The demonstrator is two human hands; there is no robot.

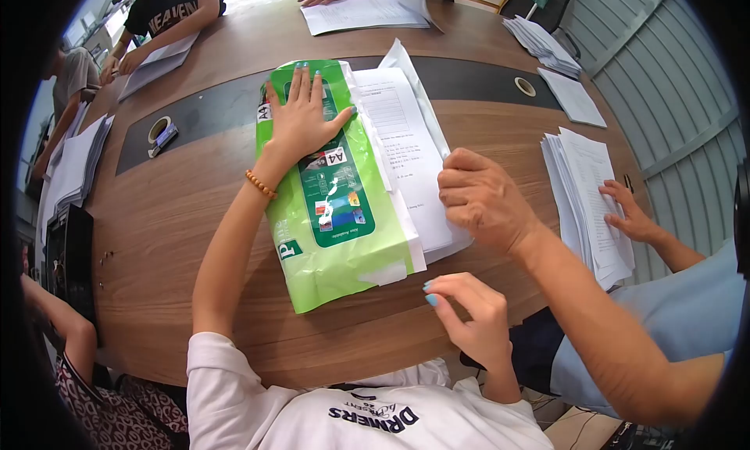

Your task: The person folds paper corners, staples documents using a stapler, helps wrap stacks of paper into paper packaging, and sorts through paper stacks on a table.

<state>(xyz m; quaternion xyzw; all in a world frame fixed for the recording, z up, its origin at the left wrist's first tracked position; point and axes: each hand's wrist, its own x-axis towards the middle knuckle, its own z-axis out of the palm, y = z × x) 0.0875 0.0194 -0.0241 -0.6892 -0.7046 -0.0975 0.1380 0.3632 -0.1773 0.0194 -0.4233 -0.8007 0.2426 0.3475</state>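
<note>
Spreading the left hand (pixel 301 120) flat on the green wrapper (pixel 305 272), fingers wide, gripping nothing! Curling the right hand (pixel 475 309) half open near its near-right corner, holding nothing visible. Lying on the table (pixel 156 270), long axis running away from the body, far end leaning left, beside papers (pixel 406 157) at a co-worker's fist (pixel 484 196).

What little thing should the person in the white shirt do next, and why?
I'd probably bring the right hand to the near edge of the green wrapper to steady it: that hand holds nothing, the left hand lies flat farther up, and a co-worker's hand is at the papers' right side.
</note>
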